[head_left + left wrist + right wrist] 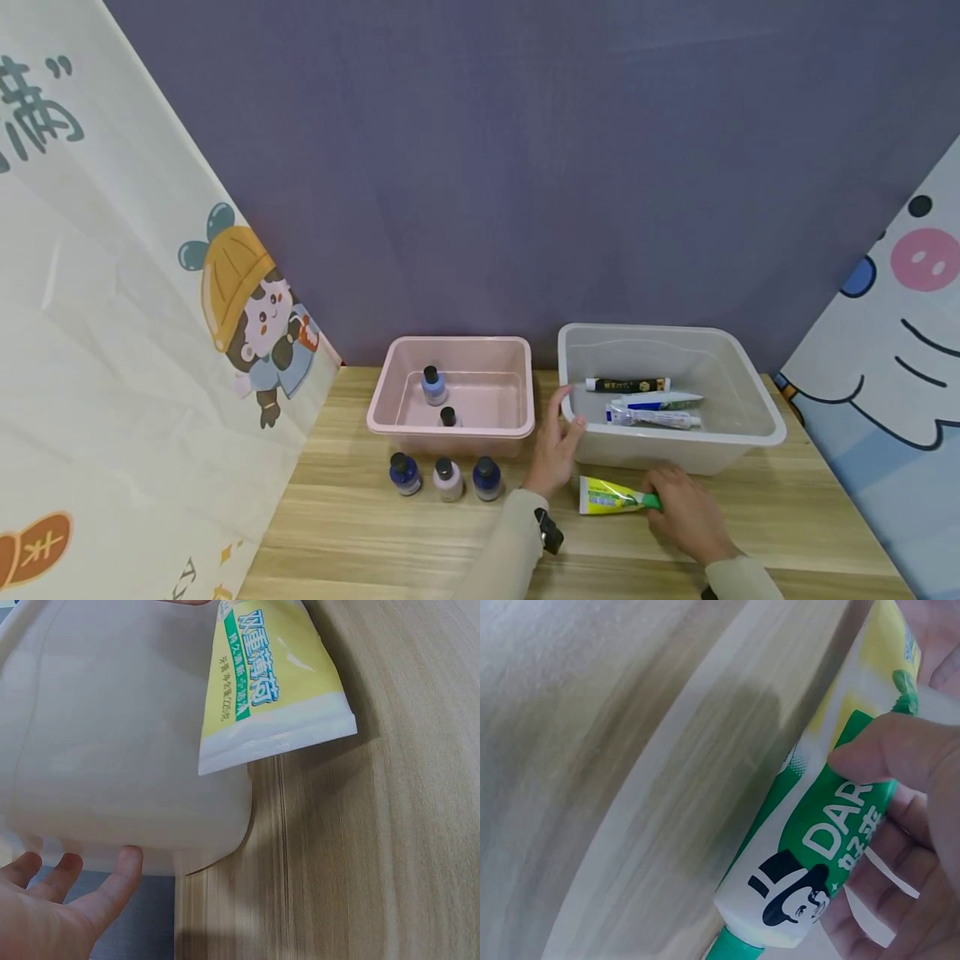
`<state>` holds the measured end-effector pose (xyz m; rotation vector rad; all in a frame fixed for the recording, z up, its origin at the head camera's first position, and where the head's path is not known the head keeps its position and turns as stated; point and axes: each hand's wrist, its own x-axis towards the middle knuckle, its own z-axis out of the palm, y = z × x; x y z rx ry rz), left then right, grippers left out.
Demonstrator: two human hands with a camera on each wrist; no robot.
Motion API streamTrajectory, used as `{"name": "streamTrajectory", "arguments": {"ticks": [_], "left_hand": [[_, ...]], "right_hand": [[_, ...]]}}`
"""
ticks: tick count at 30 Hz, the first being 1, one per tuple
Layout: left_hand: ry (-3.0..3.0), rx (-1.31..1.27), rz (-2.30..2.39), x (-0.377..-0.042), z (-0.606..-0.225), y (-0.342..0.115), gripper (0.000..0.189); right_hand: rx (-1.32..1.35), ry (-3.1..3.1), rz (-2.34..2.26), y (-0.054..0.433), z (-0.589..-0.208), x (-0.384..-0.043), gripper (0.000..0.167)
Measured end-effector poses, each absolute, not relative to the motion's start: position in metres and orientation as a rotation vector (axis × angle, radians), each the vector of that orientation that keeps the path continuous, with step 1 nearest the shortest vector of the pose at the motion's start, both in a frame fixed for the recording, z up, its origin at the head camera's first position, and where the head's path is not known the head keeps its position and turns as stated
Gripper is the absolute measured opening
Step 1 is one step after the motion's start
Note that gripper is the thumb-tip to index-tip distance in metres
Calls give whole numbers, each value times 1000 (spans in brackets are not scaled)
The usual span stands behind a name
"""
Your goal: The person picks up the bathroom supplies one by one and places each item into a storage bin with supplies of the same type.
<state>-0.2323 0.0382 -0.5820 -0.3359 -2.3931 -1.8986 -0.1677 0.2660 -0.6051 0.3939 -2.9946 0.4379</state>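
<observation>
My right hand (688, 512) grips a yellow and green toothpaste tube (609, 497) in front of the pale grey bin (652, 452). The right wrist view shows my thumb (885, 750) across the printed side of the tube (821, 832), with fingers behind it and the green cap pointing down. My left hand (553, 450) rests on the bin's front left corner, its fingers (112, 889) extended against the outer wall in the left wrist view. Inside the bin lie a black toothpaste tube (628, 385) and white and blue tubes (652, 417).
A pink bin (450, 432) stands to the left, holding a light blue bottle (433, 387) and another black-capped bottle (448, 417). In front of it stand two dark blue bottles (405, 475) and a pale pink one (447, 481). Behind both bins rises a grey-blue partition (480, 183).
</observation>
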Motion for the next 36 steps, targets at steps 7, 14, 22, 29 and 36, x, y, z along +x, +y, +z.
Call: {"name": "streamTrajectory", "arguments": {"ticks": [7,14,22,29,36], "left_hand": [[-2377,-348,-1890,-231,-581,38,54],[-2382,-348,-1893,-231,-580,38,54],[-2384,-347,-1890,-231,-581,38,53],[-2391,-335,-1892,-230,-580,39,53],[-2350,-325,-1935,-216,-549,37,52]], "right_hand": [[383,-2979,448,270,-601,-167,28],[363,-2924,449,277,-597,-167,28],[332,-2927,425,281,-590,-168,28],[335,-2889,425,281,-585,-167,29],[371,-2818,419,281,-579,-165,30]]}}
